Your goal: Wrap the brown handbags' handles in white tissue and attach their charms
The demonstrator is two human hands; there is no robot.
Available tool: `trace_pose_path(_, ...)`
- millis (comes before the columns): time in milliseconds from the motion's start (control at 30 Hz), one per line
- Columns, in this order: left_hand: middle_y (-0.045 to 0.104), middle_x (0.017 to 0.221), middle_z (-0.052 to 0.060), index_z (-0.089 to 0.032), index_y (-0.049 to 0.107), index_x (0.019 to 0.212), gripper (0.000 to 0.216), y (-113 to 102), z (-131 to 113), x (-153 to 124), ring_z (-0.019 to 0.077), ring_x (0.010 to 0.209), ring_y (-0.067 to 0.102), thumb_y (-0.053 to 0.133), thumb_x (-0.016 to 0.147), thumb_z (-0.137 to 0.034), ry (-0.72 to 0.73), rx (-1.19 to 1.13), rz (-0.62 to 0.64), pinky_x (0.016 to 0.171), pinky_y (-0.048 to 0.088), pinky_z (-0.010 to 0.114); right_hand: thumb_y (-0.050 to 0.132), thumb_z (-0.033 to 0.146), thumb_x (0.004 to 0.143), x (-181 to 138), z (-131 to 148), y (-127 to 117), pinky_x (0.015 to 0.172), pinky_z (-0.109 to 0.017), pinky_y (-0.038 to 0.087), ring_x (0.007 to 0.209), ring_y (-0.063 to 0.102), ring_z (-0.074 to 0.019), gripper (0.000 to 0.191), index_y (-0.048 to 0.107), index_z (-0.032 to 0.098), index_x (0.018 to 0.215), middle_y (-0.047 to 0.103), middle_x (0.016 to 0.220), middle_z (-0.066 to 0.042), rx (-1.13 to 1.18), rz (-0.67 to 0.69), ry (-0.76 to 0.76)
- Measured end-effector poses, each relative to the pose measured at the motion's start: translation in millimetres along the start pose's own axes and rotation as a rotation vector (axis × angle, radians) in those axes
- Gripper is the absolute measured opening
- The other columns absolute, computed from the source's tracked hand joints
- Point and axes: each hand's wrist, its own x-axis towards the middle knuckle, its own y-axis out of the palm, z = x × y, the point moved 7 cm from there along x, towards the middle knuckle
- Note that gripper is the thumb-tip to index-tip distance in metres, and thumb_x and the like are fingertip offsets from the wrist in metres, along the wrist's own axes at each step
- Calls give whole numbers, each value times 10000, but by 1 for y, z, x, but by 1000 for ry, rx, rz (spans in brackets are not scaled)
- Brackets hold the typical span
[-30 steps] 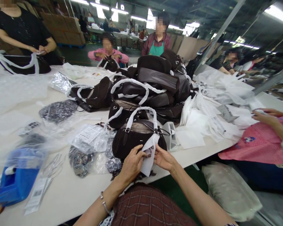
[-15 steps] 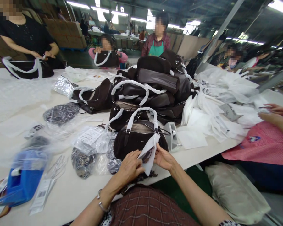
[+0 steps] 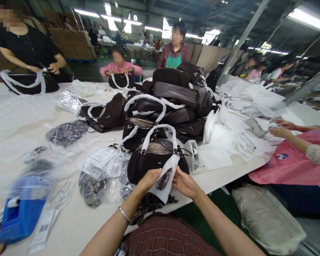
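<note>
A dark brown handbag (image 3: 145,161) with white-wrapped handles stands at the near edge of the white table (image 3: 77,220). In front of it a white wrapping sheet (image 3: 164,185) hangs around a dark patterned strap piece. My left hand (image 3: 146,180) pinches the sheet's left edge. My right hand (image 3: 185,182) holds its right edge, fingers against the bag's front. A dark patterned chain or strap (image 3: 146,206) trails down over the table edge toward my lap.
A pile of brown handbags (image 3: 173,103) rises behind. Plastic bags with patterned straps (image 3: 96,177) and a blue box (image 3: 21,209) lie at left, a tape dispenser (image 3: 193,154) and white sheets (image 3: 237,138) at right. A co-worker's hands (image 3: 280,129) work at right; other people stand across the table.
My left hand has slid from the sheet's middle up to its left edge, spreading the sheet wider. The dark strap piece inside shows more. My right hand has barely moved.
</note>
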Motion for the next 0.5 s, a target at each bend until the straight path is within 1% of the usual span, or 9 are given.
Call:
trace_pose_path(100, 630, 621, 11, -128, 641, 792, 565, 9, 18, 3, 118, 519, 519, 593, 731, -687, -62, -53, 53, 511, 378, 236, 579, 526, 845, 0, -2, -2, 695, -277, 491, 761, 622, -137, 374, 671, 186, 972, 710, 960, -50, -31, -40, -77)
trace_pose_path(167, 608, 604, -3, -133, 622, 796, 550, 12, 22, 2, 99, 488, 500, 633, 704, -675, -80, -59, 61, 492, 360, 220, 597, 537, 828, 1, -6, -4, 681, -274, 482, 787, 624, -150, 390, 674, 185, 979, 711, 970, -58, -71, -78, -122)
trace_pose_path(233, 589, 606, -17, -139, 602, 804, 524, 15, 24, 2, 88, 480, 489, 672, 684, -644, -104, -51, 53, 486, 359, 210, 602, 564, 812, 1, -10, -5, 711, -284, 488, 833, 633, -165, 424, 675, 188, 994, 715, 992, -68, -102, -124, -156)
trace_pose_path(333, 568, 614, -36, -155, 559, 790, 408, 15, 27, 5, 83, 490, 483, 698, 690, -526, -120, -46, 21, 492, 368, 203, 602, 605, 790, 1, -16, -6, 788, -303, 499, 880, 644, -179, 480, 670, 188, 1017, 722, 1003, -75, -101, -182, -189)
trace_pose_path(433, 563, 621, -43, -166, 536, 792, 243, 16, 32, 8, 92, 513, 492, 658, 705, -357, -112, 2, 1, 501, 371, 201, 614, 624, 769, -1, -22, -6, 782, -302, 505, 863, 658, -189, 512, 665, 178, 1016, 732, 950, -75, -71, -228, -202)
trace_pose_path(500, 572, 645, -35, -168, 537, 812, 171, 18, 34, 9, 107, 549, 511, 611, 709, -283, -85, 67, -14, 519, 383, 209, 612, 628, 767, -3, -26, 0, 768, -308, 509, 857, 666, -201, 526, 660, 174, 1028, 735, 930, -76, -36, -219, -216)
